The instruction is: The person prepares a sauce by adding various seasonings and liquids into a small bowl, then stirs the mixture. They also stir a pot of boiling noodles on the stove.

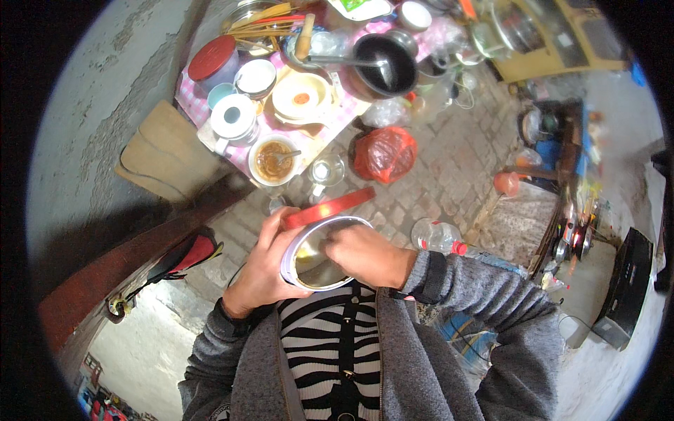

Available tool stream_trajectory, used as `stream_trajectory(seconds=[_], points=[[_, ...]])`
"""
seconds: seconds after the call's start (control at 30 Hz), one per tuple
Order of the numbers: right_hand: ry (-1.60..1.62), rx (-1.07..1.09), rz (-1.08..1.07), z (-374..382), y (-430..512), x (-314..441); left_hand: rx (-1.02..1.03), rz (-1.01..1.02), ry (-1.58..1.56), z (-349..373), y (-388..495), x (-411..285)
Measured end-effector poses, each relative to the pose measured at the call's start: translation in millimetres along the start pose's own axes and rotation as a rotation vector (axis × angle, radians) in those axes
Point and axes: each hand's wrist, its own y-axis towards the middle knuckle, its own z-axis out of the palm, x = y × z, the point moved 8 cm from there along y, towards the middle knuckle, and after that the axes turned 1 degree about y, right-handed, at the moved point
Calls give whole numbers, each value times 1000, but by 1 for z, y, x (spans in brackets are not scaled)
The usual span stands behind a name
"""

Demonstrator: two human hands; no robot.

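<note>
My left hand [268,263] holds a round white container [288,263] tilted in front of my chest, together with a red lid [337,206] that stands edge-on beyond the rim. My right hand [363,252] reaches into the mouth of the container. Its fingertips are hidden inside, so what they touch cannot be seen. Something pale yellow shows at the inner left of the container. Beyond my hands, a white bowl [274,159] with a brown mixture and a spoon [288,155] sits at the near corner of the table.
The table with a pink checked cloth [342,105] bears a black pot [383,66], a white lidded mug [233,118] and a red-lidded tub [211,59]. A red plastic bag [386,154] and a clear plastic bottle [434,235] are on the brick floor. A glass mug [326,171] is by the table edge.
</note>
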Motion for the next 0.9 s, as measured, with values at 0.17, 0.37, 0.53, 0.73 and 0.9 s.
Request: stream_trajectory(seconds=[0.17, 0.37, 0.53, 0.73, 0.9], points=[[267, -25, 132, 19, 6, -23, 20, -25, -10, 4, -2, 8], [484, -57, 127, 26, 9, -24, 8, -45, -11, 4, -8, 17], [576, -247, 89, 1, 6, -27, -9, -88, 42, -1, -17, 31], [968, -314, 395, 1, -8, -53, -135, -154, -44, -13, -30, 53], [1126, -377, 514, 4, -12, -69, -187, -192, -24, -16, -37, 69]])
